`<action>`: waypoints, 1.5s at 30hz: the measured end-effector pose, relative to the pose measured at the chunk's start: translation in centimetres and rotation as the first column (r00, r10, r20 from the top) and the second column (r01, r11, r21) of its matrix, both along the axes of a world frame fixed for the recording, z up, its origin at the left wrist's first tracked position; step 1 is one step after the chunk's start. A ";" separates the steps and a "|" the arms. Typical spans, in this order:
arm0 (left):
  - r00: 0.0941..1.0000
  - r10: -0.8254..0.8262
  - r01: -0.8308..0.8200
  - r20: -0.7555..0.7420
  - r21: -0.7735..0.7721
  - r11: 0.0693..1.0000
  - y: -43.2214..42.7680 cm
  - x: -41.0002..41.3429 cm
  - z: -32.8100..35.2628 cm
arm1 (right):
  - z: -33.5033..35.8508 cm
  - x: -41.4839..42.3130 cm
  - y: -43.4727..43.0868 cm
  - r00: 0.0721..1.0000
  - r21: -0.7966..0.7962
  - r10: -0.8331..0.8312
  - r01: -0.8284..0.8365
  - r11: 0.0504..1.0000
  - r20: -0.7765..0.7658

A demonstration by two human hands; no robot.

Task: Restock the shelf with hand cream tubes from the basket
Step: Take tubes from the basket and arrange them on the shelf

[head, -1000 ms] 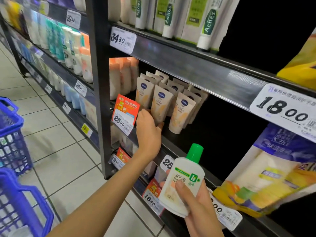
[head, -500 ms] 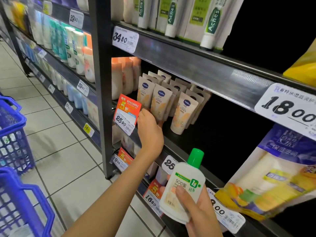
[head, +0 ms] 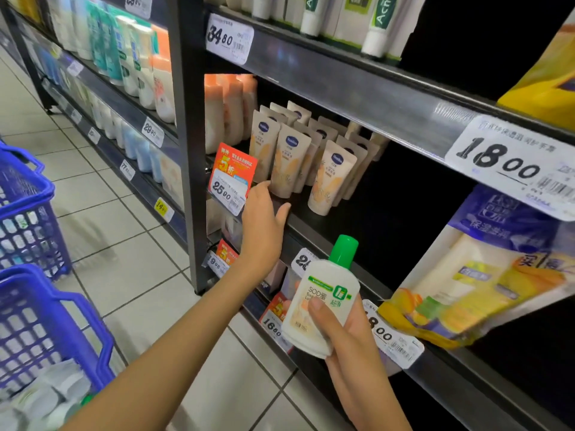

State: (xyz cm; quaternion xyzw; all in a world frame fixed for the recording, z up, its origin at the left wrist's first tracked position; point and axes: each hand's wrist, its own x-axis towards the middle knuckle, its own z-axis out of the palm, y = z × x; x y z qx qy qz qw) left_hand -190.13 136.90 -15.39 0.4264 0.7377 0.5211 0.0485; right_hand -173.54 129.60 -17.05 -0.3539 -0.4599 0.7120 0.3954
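Note:
Several beige hand cream tubes (head: 289, 164) stand cap-down in rows on the dark middle shelf (head: 314, 222). My left hand (head: 264, 219) hovers open at the shelf's front edge, just below and in front of the tubes, holding nothing. My right hand (head: 351, 337) grips a white lotion bottle (head: 320, 306) with a green cap, held upright in front of the lower shelf. A blue basket (head: 53, 331) at the lower left holds white packs.
A second blue basket (head: 28, 213) stands behind the first on the tiled floor. Orange-capped bottles (head: 230, 110) sit left of the tubes. Price tags (head: 231, 181) hang off the shelf edges. A yellow and purple bag (head: 485, 275) lies on the shelf at right.
My left hand has let go of the front tube and drawn back from the row, fingers spread. The right hand with the bottle stays about where it was.

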 end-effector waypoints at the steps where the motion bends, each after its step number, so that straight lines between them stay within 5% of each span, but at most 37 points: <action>1: 0.998 -0.041 0.039 0.038 0.033 0.999 -1.4 0.1 -0.1 | 0.1 -0.1 -0.3 1.000 0.015 0.005 -0.006 1.000 0.009; 4: 0.975 -0.136 0.113 0.173 0.139 0.984 -7.3 0.7 -1.0 | -0.1 -0.5 -1.5 0.998 0.063 0.052 -0.053 0.997 0.019; 10: 0.843 -0.301 0.284 0.447 0.106 0.953 -18.5 1.6 -3.4 | -1.4 -3.2 -5.4 0.988 0.083 0.150 -0.148 0.985 -0.018; 16: 0.701 -0.386 0.466 0.600 0.025 0.885 -24.1 3.9 -2.7 | 0.3 -2.6 -10.8 0.990 0.112 0.078 -0.091 0.990 0.120; 21: 0.666 -0.557 0.622 0.496 0.045 0.782 -27.2 8.9 -2.1 | 2.0 5.3 -16.2 0.951 0.193 -0.066 0.007 0.981 0.301; 25: 0.541 -0.728 0.766 0.421 0.110 0.633 -26.6 16.8 -0.4 | 3.6 13.8 -18.9 0.897 0.284 -0.276 0.181 0.942 0.345; 33: 0.252 -0.933 0.946 0.257 0.140 0.293 -24.9 39.5 3.3 | 5.6 35.3 -22.4 0.644 0.410 -0.713 0.592 0.694 0.278; 40: 0.150 -0.935 0.926 0.321 0.285 0.247 -28.0 56.6 2.2 | 3.8 49.0 -24.9 0.366 0.448 -0.915 0.798 0.403 0.169; 45: 0.116 -0.935 0.942 0.336 0.261 0.211 -28.3 63.3 1.9 | 4.4 55.4 -25.4 0.298 0.468 -0.927 0.801 0.373 0.228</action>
